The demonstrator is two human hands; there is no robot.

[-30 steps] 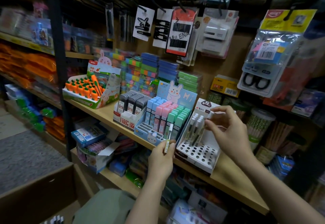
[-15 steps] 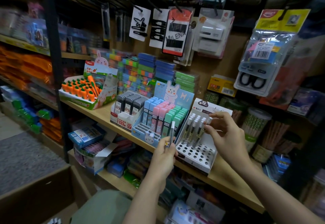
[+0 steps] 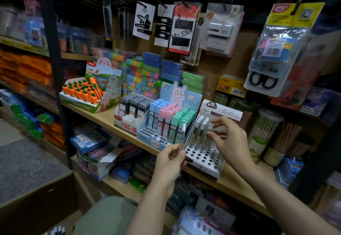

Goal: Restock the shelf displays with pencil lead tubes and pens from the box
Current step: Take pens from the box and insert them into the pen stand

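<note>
A white pen display stand point(image 3: 205, 158) with rows of round holes sits on the wooden shelf point(image 3: 230, 180). Several clear pens with white caps point(image 3: 200, 133) stand in its back holes. My left hand point(image 3: 170, 161) pinches one white-capped pen point(image 3: 182, 136) upright, just left of the stand. My right hand point(image 3: 228, 138) is over the stand's right side, its fingertips on a pen standing in the back row. Left of the stand is a bunny display point(image 3: 166, 122) full of blue, pink and green lead tubes, then a rack of black lead tubes point(image 3: 132, 107).
A carrot-themed display point(image 3: 86, 94) stands further left on the shelf. Hanging packs of hair clips and scissors point(image 3: 263, 81) dangle above. Pencil jars point(image 3: 265, 133) crowd the right. A cardboard box point(image 3: 36, 205) sits low at the left by my knee.
My left hand has raised its pen from a tilt below the bunny display to upright beside the stand. My right hand has lowered from the stand's header card onto the back-row pens.
</note>
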